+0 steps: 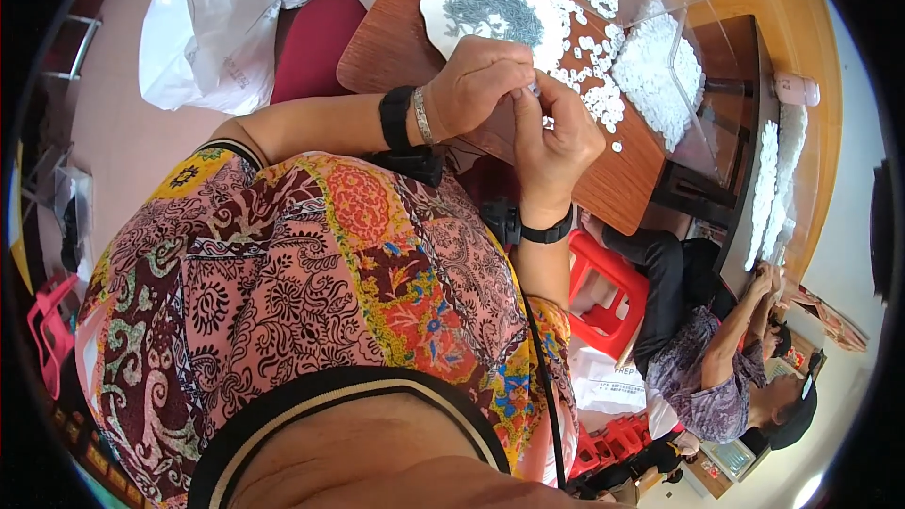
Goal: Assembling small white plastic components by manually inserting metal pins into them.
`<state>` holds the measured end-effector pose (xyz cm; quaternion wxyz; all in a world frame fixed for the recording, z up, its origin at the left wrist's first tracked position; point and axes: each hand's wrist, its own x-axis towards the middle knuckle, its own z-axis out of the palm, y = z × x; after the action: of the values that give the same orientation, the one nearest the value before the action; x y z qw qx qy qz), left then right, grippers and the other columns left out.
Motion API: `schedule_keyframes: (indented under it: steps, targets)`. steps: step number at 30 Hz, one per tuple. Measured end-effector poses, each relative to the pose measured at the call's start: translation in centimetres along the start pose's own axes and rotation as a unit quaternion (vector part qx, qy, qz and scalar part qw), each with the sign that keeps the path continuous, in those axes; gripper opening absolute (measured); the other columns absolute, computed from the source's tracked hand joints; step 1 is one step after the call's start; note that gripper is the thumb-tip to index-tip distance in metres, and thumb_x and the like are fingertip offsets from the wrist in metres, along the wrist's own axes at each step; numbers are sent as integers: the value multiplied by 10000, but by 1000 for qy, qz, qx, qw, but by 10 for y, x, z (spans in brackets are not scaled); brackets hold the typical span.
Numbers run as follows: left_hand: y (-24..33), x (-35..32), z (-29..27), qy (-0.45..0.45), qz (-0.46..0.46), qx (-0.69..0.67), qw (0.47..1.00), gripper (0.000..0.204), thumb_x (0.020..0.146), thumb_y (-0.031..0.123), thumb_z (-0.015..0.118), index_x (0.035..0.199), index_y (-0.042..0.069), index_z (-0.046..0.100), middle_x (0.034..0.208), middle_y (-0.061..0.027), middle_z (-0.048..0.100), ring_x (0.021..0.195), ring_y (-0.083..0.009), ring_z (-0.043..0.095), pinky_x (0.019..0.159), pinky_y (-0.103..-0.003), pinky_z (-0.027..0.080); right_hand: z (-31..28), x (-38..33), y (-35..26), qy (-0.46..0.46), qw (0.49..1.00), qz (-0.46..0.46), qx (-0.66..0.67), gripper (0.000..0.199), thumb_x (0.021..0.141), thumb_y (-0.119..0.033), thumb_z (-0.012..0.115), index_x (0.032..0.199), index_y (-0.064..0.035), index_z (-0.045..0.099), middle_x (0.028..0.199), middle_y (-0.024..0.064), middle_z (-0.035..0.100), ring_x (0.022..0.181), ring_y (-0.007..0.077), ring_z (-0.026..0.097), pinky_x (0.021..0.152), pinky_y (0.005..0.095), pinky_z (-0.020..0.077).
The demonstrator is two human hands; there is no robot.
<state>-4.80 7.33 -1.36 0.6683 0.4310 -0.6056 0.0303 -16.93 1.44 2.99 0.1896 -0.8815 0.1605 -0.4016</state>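
My left hand (476, 85) and my right hand (558, 137) meet over the near edge of the wooden table, fingertips pinched together. Between them a small whitish piece (534, 90) barely shows; the fingers cover most of it, and its exact kind stays hidden. Just beyond my hands lies a white plate (436, 14) holding a heap of thin grey screw-like pieces (495, 11). Many small white plastic pieces with holes (589, 52) are scattered on the tabletop to the right of the plate.
A denser pile of white pieces (655, 71) lies farther right on the table (613, 179). White bags (212, 28) stand at the left beside a dark red seat (319, 47). A red stool (608, 297) is at the right, near another person (707, 368) working at a table.
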Motion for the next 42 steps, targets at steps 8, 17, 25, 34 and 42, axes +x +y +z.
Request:
schedule_keyframes:
  steps: [8,17,25,34,42]
  targets:
    - [7,6,-13,-55,-313,-204,926,241,929,169,424,780,5,519,692,-14,496,600,-89,468,545,-227,378,-16,12,8,-2,996,90,28,200,731,-48,716,922,-16,667,701,84,617,568,131,549,529,265,448]
    - [72,75,-75,-26,-90,-176,980,136,812,54,472,840,-2,593,766,-53,561,721,-169,521,632,-278,414,-128,85,98,122,919,118,-357,443,753,-186,709,1138,-1,592,957,164,637,758,253,612,692,345,479]
    - [42,113,-96,-31,-27,-222,974,112,769,58,527,833,27,613,809,-49,592,766,-178,521,640,-281,404,-107,24,104,29,969,241,-53,144,834,-95,622,858,43,653,734,1,608,714,63,529,655,221,442]
    - [10,140,-141,-34,27,-254,966,100,759,105,549,821,70,619,807,-19,589,774,-158,508,636,-269,382,-32,29,121,-167,954,212,-134,196,786,-172,630,907,-25,676,806,156,662,723,263,639,666,333,486]
    - [76,162,-82,-74,42,-333,939,91,750,147,568,810,107,624,806,8,587,780,-141,498,633,-259,362,-10,31,155,-255,905,165,-298,197,780,-229,583,863,-75,673,829,166,638,812,346,607,724,444,480]
